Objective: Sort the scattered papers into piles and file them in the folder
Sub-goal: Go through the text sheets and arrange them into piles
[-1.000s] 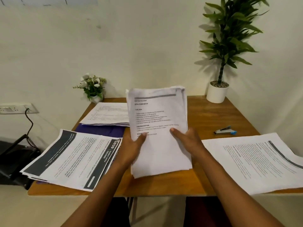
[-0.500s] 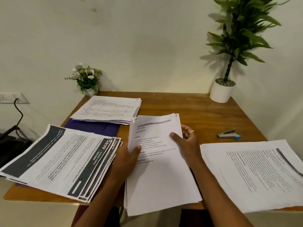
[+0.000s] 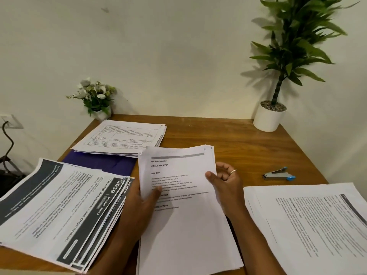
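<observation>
A white stack of printed sheets (image 3: pixel 184 225) lies flat in the middle of the wooden table (image 3: pixel 228 143). My left hand (image 3: pixel 144 203) holds its left edge with the thumb on top. My right hand (image 3: pixel 226 183) pinches the right edge, thumb on the top sheet. A fanned pile with dark headers (image 3: pixel 59 207) lies at the left. Behind it a pile of table-printed sheets (image 3: pixel 123 137) rests on a dark blue folder (image 3: pixel 103 163). Another white pile (image 3: pixel 309 221) lies at the right.
A blue and grey stapler (image 3: pixel 278 173) sits right of the middle stack. A tall plant in a white pot (image 3: pixel 269 118) stands at the back right corner and a small flower pot (image 3: pixel 97 100) at the back left. A wall socket with a cable (image 3: pixel 8 124) is at the far left.
The middle stack, held upright a second ago, has come down flat on the table. Both hands stayed at its sides. The view has tilted down and moved closer.
</observation>
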`<action>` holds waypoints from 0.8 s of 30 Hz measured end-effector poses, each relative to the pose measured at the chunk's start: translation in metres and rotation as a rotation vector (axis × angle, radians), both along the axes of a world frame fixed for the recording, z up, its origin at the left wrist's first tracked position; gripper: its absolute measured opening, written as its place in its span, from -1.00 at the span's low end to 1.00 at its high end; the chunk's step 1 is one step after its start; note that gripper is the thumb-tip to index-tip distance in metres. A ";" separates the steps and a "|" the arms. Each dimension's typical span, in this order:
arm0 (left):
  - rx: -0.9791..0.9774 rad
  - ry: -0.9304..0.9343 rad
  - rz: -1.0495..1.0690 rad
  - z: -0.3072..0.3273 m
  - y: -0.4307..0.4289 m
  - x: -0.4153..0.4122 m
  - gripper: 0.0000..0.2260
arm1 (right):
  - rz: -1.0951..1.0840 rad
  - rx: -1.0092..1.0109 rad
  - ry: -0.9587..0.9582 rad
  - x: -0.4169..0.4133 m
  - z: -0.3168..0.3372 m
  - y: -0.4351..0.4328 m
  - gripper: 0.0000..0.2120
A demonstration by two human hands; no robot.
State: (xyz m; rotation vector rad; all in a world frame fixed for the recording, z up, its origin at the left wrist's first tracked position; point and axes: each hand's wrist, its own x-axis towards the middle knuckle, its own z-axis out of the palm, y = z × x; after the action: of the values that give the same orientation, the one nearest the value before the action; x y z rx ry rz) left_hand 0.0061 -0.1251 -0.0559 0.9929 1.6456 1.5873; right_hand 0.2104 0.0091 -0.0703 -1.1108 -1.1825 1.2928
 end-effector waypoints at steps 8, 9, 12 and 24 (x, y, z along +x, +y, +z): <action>0.019 0.257 0.053 -0.001 0.000 -0.007 -0.20 | -0.044 0.045 -0.049 -0.002 -0.001 0.001 -0.83; 0.028 0.256 0.042 0.000 -0.001 -0.005 -0.21 | -0.047 0.050 -0.044 -0.002 0.000 0.000 -0.86; 0.046 0.283 0.027 0.000 -0.001 -0.003 -0.29 | -0.040 0.055 -0.056 -0.002 -0.002 0.001 -0.92; 0.046 0.241 0.043 -0.012 0.001 -0.006 -0.32 | 0.014 0.119 0.042 -0.010 0.004 -0.005 -0.71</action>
State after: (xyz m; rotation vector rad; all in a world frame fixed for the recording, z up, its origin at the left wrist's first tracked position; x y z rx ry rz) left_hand -0.0003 -0.1238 -0.0677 1.2201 1.8079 1.5903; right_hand 0.2006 0.0038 -0.0666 -0.9867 -1.2214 1.2340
